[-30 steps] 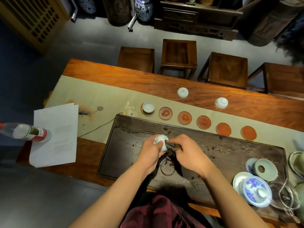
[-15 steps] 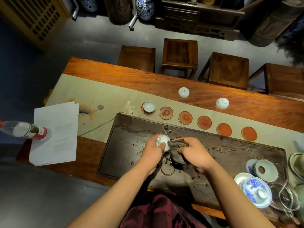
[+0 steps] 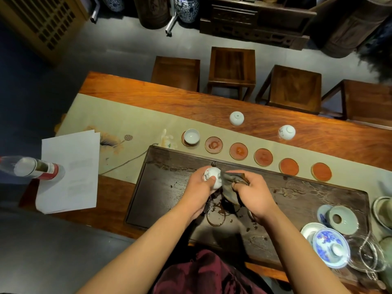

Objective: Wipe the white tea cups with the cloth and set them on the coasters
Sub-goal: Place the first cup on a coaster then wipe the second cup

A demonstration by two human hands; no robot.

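Shifted rightward, right hand [image 3: 252,194] pinches cloth [image 3: 233,183] beside cup [image 3: 212,177] in left hand [image 3: 199,192] grip.

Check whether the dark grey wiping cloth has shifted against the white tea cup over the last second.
Yes. The dark grey wiping cloth was bunched tight against the white tea cup; now it hangs looser from the right hand, trailing toward the dark wooden tea tray.
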